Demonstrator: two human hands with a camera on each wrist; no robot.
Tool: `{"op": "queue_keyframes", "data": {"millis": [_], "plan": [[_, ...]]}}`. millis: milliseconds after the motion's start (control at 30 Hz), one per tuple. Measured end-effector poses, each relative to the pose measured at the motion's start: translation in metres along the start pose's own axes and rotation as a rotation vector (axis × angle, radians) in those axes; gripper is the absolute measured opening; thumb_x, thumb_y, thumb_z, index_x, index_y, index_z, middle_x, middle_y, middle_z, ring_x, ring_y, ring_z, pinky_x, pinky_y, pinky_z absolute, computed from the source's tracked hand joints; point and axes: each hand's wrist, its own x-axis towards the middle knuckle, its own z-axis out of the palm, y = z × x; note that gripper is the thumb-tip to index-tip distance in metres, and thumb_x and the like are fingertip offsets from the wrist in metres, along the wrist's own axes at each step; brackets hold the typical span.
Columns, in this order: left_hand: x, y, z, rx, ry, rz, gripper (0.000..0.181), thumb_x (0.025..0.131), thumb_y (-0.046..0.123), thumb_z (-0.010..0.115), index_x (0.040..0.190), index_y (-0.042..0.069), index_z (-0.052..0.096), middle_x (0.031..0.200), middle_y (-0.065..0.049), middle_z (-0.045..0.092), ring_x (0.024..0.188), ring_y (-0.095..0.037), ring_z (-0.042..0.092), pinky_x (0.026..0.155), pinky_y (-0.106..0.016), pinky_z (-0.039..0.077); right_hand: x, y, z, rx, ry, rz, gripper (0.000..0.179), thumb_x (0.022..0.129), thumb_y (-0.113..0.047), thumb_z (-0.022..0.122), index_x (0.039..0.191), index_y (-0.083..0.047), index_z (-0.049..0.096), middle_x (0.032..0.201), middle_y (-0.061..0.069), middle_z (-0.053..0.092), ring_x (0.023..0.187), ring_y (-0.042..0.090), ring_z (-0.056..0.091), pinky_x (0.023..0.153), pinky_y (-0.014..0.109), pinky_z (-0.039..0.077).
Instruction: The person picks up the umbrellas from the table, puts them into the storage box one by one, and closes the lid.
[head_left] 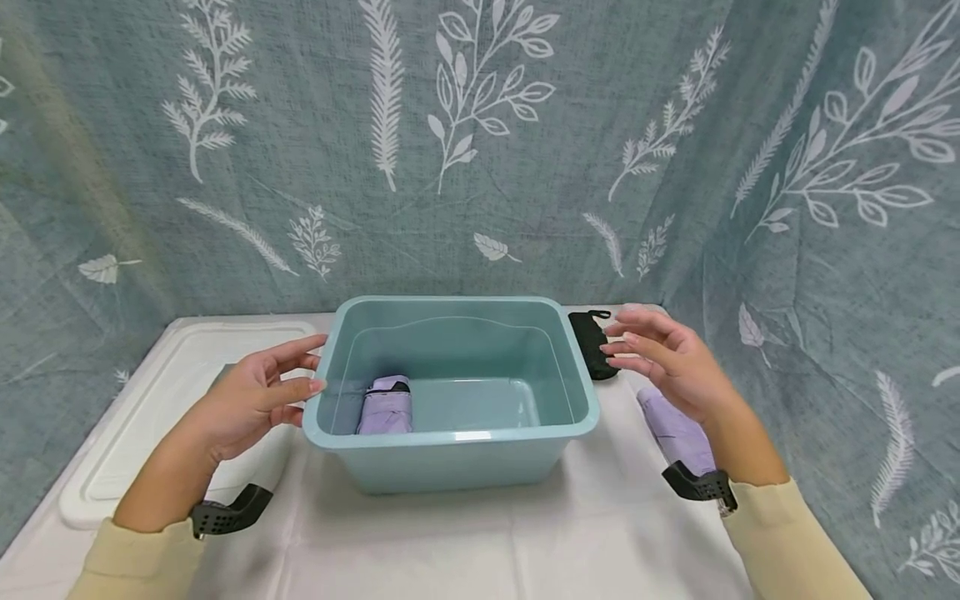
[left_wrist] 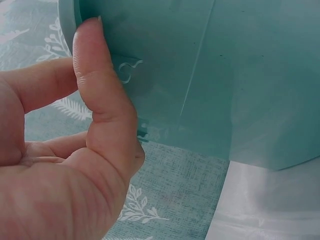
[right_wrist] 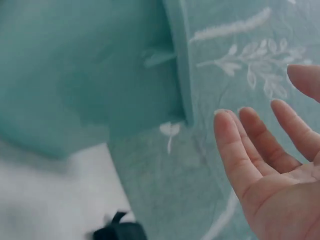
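A pale blue-green plastic bin [head_left: 450,462] stands open-topped on the white cloth. At its left rim is my left hand [head_left: 258,396], thumb on the edge and the other fingers bent at the outer side; the left wrist view shows the thumb [left_wrist: 97,75] lying over the rim. Inside the bin, at the left, sits a lavender folded fabric bundle [head_left: 386,410] with a dark strap. My right hand [head_left: 671,358] hovers right of the bin, apart from it, fingers spread loosely and holding nothing. The right wrist view shows the same bare palm [right_wrist: 290,200].
Right of the bin lies a black pouch [head_left: 591,343] with a loop, partly behind my right fingertips. A second lavender bundle [head_left: 675,429] lies under my right wrist. On the left is a white lid [head_left: 97,467], with a greyish item on it mostly hidden by my left hand. Patterned curtains surround the table.
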Motion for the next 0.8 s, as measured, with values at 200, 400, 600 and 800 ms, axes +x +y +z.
{"op": "queue_keyframes", "data": {"millis": [200,400,600,800], "plan": [[0.000,0.000,0.000,-0.005,-0.005,0.008,0.071,0.101,-0.002,0.058,0.161,-0.003,0.021,0.122,-0.007,0.057,0.090,-0.016,0.074,0.068,-0.033,0.063,-0.021,0.017,-0.017,-0.041,0.109,0.012,0.028,0.106,-0.001,0.051,0.130,-0.006,0.063,0.120,0.002,0.069,0.108,0.019,0.072,0.092,0.032,0.061],[0.000,-0.001,-0.001,-0.022,0.004,0.003,0.071,0.100,-0.003,0.058,0.161,-0.001,0.023,0.121,-0.006,0.056,0.090,-0.016,0.074,0.069,-0.033,0.064,-0.037,0.033,-0.030,-0.066,0.160,0.022,0.027,0.106,-0.001,0.050,0.128,-0.007,0.063,0.118,0.002,0.070,0.106,0.017,0.072,0.091,0.031,0.061],[0.000,0.000,-0.001,-0.030,0.006,-0.005,0.072,0.100,-0.003,0.059,0.162,-0.001,0.022,0.121,-0.006,0.056,0.090,-0.015,0.074,0.069,-0.033,0.063,-0.050,0.051,-0.044,-0.080,0.201,0.024,0.028,0.105,0.000,0.051,0.127,-0.009,0.065,0.117,0.001,0.071,0.104,0.015,0.073,0.091,0.029,0.061],[0.000,0.002,0.001,-0.026,0.011,-0.013,0.072,0.100,-0.002,0.059,0.162,-0.002,0.021,0.121,-0.006,0.056,0.090,-0.015,0.073,0.068,-0.033,0.063,-0.063,0.065,-0.058,-0.182,0.260,0.046,0.025,0.103,-0.001,0.057,0.126,-0.004,0.065,0.115,-0.003,0.073,0.104,0.011,0.073,0.090,0.026,0.061]]}}
